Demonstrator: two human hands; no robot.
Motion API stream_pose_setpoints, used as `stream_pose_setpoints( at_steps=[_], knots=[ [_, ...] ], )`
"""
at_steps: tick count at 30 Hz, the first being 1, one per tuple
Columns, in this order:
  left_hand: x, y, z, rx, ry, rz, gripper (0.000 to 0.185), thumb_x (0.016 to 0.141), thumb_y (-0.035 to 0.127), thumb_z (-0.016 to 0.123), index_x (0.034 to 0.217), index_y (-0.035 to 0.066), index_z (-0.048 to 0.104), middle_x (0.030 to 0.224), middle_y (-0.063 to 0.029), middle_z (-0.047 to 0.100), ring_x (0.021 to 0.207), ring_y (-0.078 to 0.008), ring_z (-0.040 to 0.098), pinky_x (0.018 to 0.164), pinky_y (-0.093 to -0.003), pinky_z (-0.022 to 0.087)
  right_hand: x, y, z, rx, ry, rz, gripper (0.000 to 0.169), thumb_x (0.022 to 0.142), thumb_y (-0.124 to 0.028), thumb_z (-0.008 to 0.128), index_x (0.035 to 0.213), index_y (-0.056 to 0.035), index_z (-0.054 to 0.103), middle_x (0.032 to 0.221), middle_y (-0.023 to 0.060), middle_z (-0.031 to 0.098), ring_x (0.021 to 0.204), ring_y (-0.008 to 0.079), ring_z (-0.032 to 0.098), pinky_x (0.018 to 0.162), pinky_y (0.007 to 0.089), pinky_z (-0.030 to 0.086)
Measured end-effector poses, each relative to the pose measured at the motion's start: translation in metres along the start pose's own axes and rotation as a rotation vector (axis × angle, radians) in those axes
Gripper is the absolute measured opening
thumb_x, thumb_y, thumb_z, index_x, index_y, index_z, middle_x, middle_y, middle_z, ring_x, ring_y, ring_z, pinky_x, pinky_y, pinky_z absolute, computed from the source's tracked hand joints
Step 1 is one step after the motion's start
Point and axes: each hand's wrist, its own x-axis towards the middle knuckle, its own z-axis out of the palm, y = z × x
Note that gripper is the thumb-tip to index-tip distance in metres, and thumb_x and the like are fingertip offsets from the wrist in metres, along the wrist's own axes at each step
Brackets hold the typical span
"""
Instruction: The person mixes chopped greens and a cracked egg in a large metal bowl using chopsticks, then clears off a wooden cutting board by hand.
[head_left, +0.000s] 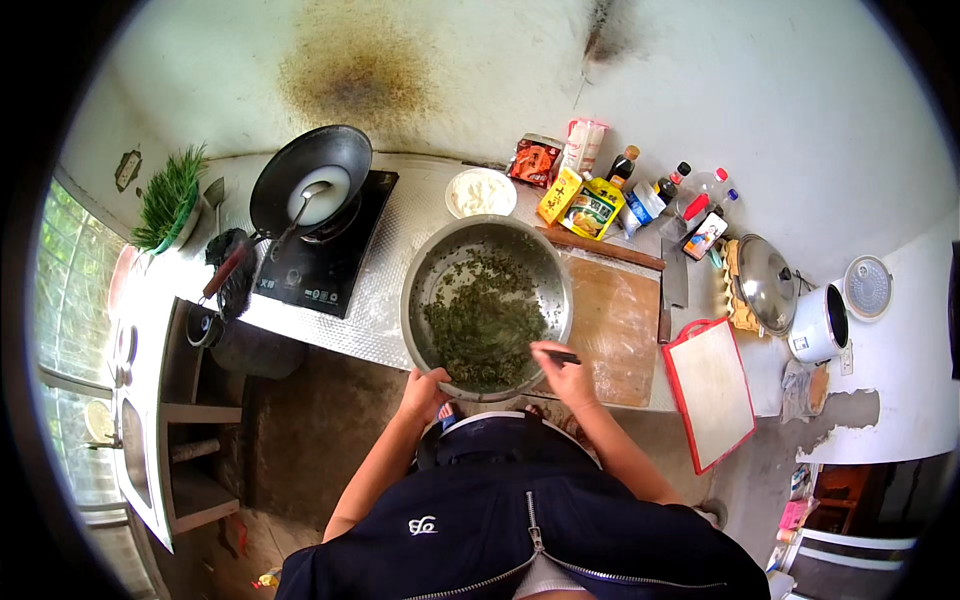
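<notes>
A large stainless steel bowl (416, 300) stands at the counter's near edge, holding chopped dark green leaves (487, 322). Its near left rim is gripped by my left hand (425, 391). Over the bowl's near right side, my right hand (566, 377) is closed on a dark, thin utensil (561, 356), perhaps chopsticks; its far part is hard to make out among the leaves. Behind the bowl sits a smaller bowl of white food (481, 193), perhaps flour or dough. A wooden board (615, 330), dusted white, lies to the right, with a wooden rolling pin (600, 248) along its far edge.
A wok (274, 180) with whitish liquid and a ladle (306, 196) rests tilted on an induction cooker (322, 281). Right of the board are a cleaver (675, 274) and a red-edged cutting board (712, 390) overhanging the counter. Seasoning packets (592, 208) and several bottles (622, 166) stand behind.
</notes>
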Motion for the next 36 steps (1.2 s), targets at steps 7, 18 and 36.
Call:
stream_pose_setpoints(
  at_steps=[7,18,36],
  knots=[
    [0.0,-0.006,-0.007,-0.011,-0.023,-0.008,0.019,0.077,-0.005,0.05,0.095,-0.001,0.049,0.086,-0.0087,0.05,0.076,-0.0246,0.055,0.068,-0.0465,0.054,0.029,0.036,-0.046,0.275,0.262,0.19,0.02,0.089,-0.011,0.061,0.101,0.0042,0.064,0.089,0.0098,0.067,0.079,0.0136,0.064,0.073,0.0238,0.053],
    [0.009,-0.01,-0.01,-0.057,-0.054,-0.074,0.019,0.076,-0.005,0.049,0.095,0.0,0.047,0.09,-0.0096,0.05,0.08,-0.0252,0.056,0.075,-0.0478,0.053,-0.004,0.017,0.019,0.711,0.086,0.391,0.019,0.088,-0.01,0.061,0.102,0.0031,0.063,0.095,0.015,0.064,0.084,0.0192,0.065,0.073,0.0281,0.058],
    [0.01,-0.015,-0.016,-0.027,-0.058,-0.041,0.022,0.079,-0.003,0.047,0.101,-0.005,0.047,0.098,-0.0146,0.053,0.089,-0.0302,0.058,0.078,-0.0482,0.053,0.054,0.058,-0.019,0.685,0.33,0.271,0.019,0.087,-0.008,0.064,0.101,0.0045,0.062,0.091,0.0084,0.062,0.083,0.0141,0.062,0.077,0.0285,0.057]
  ],
)
